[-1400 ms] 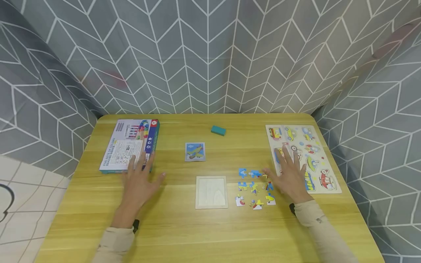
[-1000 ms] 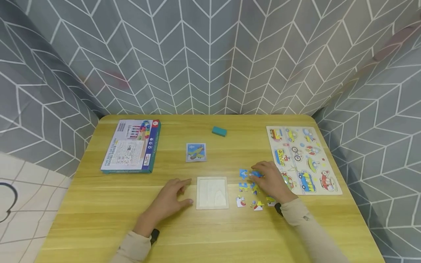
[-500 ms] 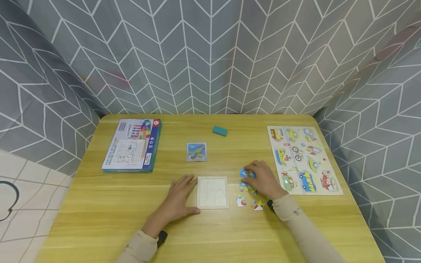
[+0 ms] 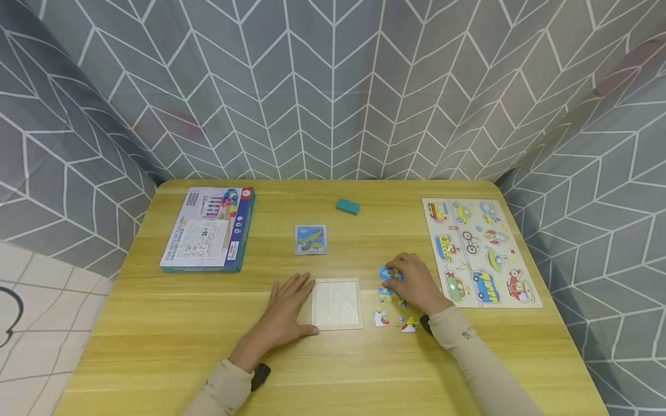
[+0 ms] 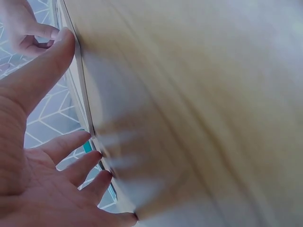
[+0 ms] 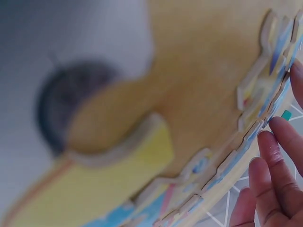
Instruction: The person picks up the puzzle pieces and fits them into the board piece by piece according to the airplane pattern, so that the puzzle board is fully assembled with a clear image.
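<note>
My left hand (image 4: 283, 315) lies at the left side of a square wooden puzzle tray (image 4: 336, 304), fingers straight and spread. Its index fingertip is at the tray's upper left corner, its thumb at the lower left. To the right of the tray, my right hand (image 4: 416, 286) pinches a blue puzzle piece (image 4: 384, 272) between thumb and index finger, down among the loose pieces. Several other pieces, such as a red-and-white one (image 4: 381, 317) and a yellow-and-red one (image 4: 409, 325), lie around it; some are hidden under the hand. In the right wrist view, fingertips (image 6: 267, 137) sit right at the pieces' edges.
Beyond the tray lies a small picture card (image 4: 310, 240) showing a yellow plane. A teal block (image 4: 347, 206) is farther back. At the left stands a flat toy box (image 4: 205, 231); a vehicle puzzle board (image 4: 481, 254) lies at the right. Patterned curtains (image 4: 333, 92) surround the table.
Both hands have come inward from the toy box and the vehicle board. The left now rests at the tray's left side; the right reached the loose pieces and pinches a blue one.
</note>
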A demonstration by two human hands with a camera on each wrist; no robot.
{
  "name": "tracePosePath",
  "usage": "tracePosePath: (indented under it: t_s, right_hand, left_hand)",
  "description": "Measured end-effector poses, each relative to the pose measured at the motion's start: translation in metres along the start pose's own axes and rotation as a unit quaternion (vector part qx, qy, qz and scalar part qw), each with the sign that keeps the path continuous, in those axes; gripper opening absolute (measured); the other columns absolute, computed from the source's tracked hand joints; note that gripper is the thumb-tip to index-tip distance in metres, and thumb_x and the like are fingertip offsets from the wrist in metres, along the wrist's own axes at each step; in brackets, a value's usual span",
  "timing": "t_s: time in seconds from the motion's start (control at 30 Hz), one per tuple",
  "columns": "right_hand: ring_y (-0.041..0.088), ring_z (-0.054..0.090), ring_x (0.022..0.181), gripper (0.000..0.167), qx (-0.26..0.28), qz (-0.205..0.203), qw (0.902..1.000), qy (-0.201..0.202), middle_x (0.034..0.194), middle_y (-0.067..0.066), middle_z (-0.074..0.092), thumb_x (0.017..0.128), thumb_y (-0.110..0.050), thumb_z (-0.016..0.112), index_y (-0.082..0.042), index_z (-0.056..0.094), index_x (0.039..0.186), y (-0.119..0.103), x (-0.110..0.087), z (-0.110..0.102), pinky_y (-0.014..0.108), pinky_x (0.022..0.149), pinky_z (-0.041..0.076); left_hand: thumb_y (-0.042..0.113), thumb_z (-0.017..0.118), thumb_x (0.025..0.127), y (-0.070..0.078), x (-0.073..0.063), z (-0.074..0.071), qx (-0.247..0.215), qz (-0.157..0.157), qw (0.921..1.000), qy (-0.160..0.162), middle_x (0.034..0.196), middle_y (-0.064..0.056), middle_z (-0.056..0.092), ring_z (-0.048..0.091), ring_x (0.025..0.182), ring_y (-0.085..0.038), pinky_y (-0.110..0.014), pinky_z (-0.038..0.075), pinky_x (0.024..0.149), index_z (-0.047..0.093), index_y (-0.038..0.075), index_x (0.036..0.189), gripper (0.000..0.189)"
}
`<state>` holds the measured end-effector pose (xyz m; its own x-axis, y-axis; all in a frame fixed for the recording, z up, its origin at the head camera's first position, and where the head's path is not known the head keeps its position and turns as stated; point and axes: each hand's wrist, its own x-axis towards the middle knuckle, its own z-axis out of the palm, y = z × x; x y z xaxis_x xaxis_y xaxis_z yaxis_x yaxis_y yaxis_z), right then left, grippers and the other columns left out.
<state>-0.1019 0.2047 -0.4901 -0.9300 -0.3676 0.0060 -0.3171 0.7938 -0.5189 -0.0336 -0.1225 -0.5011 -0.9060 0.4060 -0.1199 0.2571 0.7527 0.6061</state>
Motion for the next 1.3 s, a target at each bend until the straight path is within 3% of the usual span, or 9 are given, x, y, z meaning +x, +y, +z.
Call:
tracePosePath:
  t_s: [0.67,1.07,1.3]
  right_hand:
    - [0.032,0.054,0.105,0.041,0.024,0.045,0.9985,-0.021,0.113,0.012,0.063,0.083,-0.017,0.083,0.002,0.07,0.116,-0.003,-0.0005,-0.0013,0.048,0.089,0.049]
    - [0.031,0.055,0.105,0.035,0.036,0.059,0.9974,-0.023,0.112,0.009,0.064,0.08,-0.014,0.085,-0.001,0.072,0.11,-0.0032,0.0013,-0.001,0.048,0.092,0.049]
    - [0.026,0.055,0.095,0.032,0.063,0.097,0.9931,-0.021,0.103,0.006,0.067,0.08,-0.013,0.085,-0.005,0.07,0.107,-0.0055,0.0024,-0.0025,0.044,0.083,0.049]
  left_hand:
    - [0.036,0.091,0.071,-0.0029,-0.0007,-0.0013,-0.001,0.01,0.9999,0.008,0.161,-0.015,0.029,0.019,0.148,-0.036,-0.067,0.001,0.115,0.042,0.003,0.151,0.099]
    - [0.036,0.091,0.072,-0.0026,-0.0004,-0.0012,-0.003,0.001,1.0,0.002,0.162,-0.012,0.028,0.018,0.15,-0.033,-0.065,0.0,0.116,0.041,0.005,0.153,0.1]
    - [0.036,0.091,0.071,-0.0033,-0.0005,-0.0012,-0.005,0.002,1.0,0.002,0.162,-0.012,0.028,0.018,0.15,-0.033,-0.065,-0.001,0.116,0.041,0.006,0.153,0.1]
